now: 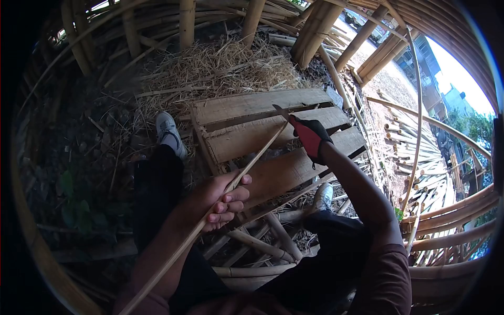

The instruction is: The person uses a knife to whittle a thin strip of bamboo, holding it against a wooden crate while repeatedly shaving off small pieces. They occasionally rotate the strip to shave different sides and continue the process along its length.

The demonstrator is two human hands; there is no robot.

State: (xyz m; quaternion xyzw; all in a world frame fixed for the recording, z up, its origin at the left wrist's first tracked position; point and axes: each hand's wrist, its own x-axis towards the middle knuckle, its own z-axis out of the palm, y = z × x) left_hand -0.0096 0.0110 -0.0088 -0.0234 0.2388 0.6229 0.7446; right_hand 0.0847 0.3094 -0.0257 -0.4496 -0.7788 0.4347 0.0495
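My bare left hand [227, 202] is closed around a long, thin bamboo strip [260, 153]. The strip runs from the lower left up to the right, over a slatted wooden bench [278, 176]. On my right hand [311, 137] is a red and black glove, and its fingers are wrapped round a knife; the handle is hidden in the glove. The knife's curved blade [280, 111] points up and left, close to the far end of the strip. Whether blade and strip touch, I cannot tell.
Dry bamboo shavings [231, 68] are heaped behind the bench. Bamboo posts [317, 31] stand at the back, and many cut poles [420, 163] lie at the right. A thin upright bamboo piece [418, 115] rises near my right arm. My shoes [169, 131] flank the bench.
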